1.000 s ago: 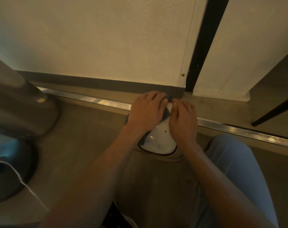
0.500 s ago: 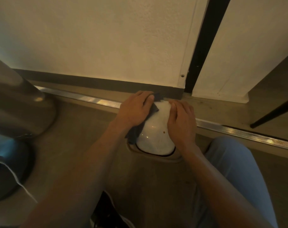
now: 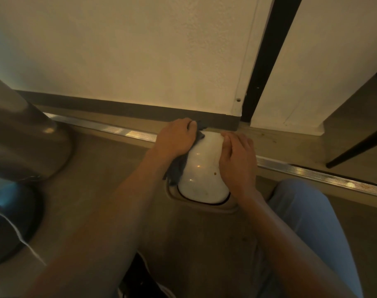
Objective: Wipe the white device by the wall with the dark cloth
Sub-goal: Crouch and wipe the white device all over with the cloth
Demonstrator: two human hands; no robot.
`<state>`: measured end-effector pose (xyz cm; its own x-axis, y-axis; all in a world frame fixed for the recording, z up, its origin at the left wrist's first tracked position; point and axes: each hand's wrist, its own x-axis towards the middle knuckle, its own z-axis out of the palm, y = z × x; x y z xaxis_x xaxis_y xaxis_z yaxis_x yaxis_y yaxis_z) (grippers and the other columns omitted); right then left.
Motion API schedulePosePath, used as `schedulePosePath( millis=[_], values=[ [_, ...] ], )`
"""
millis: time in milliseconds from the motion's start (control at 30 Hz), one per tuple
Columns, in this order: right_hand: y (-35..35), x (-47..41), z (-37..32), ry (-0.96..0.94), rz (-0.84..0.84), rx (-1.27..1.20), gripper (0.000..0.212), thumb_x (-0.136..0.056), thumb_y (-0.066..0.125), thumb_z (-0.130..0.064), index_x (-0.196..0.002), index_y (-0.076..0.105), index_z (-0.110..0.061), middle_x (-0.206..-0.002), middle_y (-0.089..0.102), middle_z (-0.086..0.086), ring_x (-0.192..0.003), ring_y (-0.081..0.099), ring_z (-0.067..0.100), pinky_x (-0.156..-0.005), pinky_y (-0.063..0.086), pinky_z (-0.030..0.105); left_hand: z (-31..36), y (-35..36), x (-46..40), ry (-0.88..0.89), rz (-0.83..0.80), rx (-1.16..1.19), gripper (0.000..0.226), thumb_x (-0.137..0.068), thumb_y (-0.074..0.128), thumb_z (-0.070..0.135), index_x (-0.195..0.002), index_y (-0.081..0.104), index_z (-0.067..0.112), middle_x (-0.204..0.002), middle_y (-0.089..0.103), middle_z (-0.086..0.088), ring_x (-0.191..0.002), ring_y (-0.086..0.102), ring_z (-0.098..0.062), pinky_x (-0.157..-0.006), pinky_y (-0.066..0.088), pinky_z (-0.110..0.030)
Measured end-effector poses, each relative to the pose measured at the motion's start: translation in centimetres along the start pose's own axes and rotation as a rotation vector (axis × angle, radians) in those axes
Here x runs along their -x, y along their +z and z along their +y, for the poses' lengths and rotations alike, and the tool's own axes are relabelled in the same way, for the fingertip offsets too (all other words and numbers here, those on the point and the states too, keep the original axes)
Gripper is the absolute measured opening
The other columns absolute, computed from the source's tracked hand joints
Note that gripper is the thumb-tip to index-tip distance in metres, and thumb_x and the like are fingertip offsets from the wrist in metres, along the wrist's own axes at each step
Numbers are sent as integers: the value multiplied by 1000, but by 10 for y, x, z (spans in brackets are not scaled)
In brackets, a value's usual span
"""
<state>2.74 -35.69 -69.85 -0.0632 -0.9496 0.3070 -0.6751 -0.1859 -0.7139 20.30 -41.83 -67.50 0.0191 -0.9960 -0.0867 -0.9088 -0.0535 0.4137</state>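
My left hand (image 3: 174,138), gripping the crumpled dark cloth (image 3: 177,168), has slid to the glossy white domed device's (image 3: 201,175) nine-o'clock flank, baring its wiped crown; right hand (image 3: 237,160) rests flat at three o'clock.

Your left hand (image 3: 176,138) covers most of the dark cloth (image 3: 177,168) — only edges show. Right hand (image 3: 237,160) hides the white device's (image 3: 201,175) right side; its far end by the wall can't be made out. Grey object (image 3: 22,134) at left is cut off by the frame edge — blurred too. Shoe (image 3: 140,280) cut off at bottom.
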Motion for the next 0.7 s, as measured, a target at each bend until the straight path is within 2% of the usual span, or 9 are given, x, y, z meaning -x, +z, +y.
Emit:
schedulePosePath(
  millis=[67,233,267,333,433,500,600,633,700],
  values=[
    [-1,1,0,-2,-1,-19,36,-104,36,-25,-118,64,-8,-116,64,10,-111,53,21,-102,46,48,18,2,-6,-11,-23,-105,40,-105,32,35,-110,64,11,-116,65,-16,-105,60,-34,-90,45,-40],
    [0,1,-1,-30,33,-6,31,-103,39,-20,-113,65,-5,-112,66,13,-107,56,24,-100,47,49,10,6,32,364,170,8,41,-105,36,39,-128,61,16,-124,64,-6,-108,61,-27,-92,50,-40],
    [0,1,-1,-30,33,-3,30,-103,40,-18,-113,65,-5,-112,66,13,-107,56,25,-101,46,48,1,3,35,365,176,39,41,-106,36,38,-131,59,15,-127,63,-6,-111,60,-27,-94,49,-40],
    [0,1,-1,-20,22,2,29,-103,41,-18,-115,65,-5,-114,65,13,-109,55,25,-101,46,48,-6,1,28,207,136,56,40,-107,34,37,-129,59,14,-126,62,-9,-111,59,-29,-95,46,-39],
    [-1,1,-1,-19,15,7,30,-104,40,-19,-116,64,-6,-115,65,12,-109,55,25,-100,46,48,13,2,5,11,37,-32,38,-106,33,34,-111,64,11,-111,63,-13,-103,60,-32,-87,43,-39],
    [-1,1,-1,-38,33,5,29,-104,41,-17,-114,65,-6,-112,65,13,-107,54,23,-99,47,48,26,4,6,112,70,-73,39,-103,35,36,-111,65,13,-108,64,-9,-101,61,-30,-85,44,-37],
    [1,0,1,-44,49,-7,29,-104,40,-18,-113,65,-6,-111,66,12,-106,52,20,-99,47,48,15,2,27,354,137,0,43,-103,37,39,-128,63,15,-123,65,-6,-108,62,-27,-92,49,-39],
    [1,1,0,-42,50,-10,28,-104,41,-17,-113,65,-6,-111,66,12,-106,52,21,-98,48,48,6,0,31,363,138,34,44,-104,37,39,-131,61,15,-127,64,-7,-111,61,-27,-94,49,-40],
    [1,1,0,-37,41,-10,28,-104,41,-17,-115,65,-6,-114,65,12,-108,54,24,-98,48,48,-5,-2,24,230,122,36,41,-106,36,38,-129,61,14,-126,64,-9,-112,60,-29,-95,47,-40]
  ],
)
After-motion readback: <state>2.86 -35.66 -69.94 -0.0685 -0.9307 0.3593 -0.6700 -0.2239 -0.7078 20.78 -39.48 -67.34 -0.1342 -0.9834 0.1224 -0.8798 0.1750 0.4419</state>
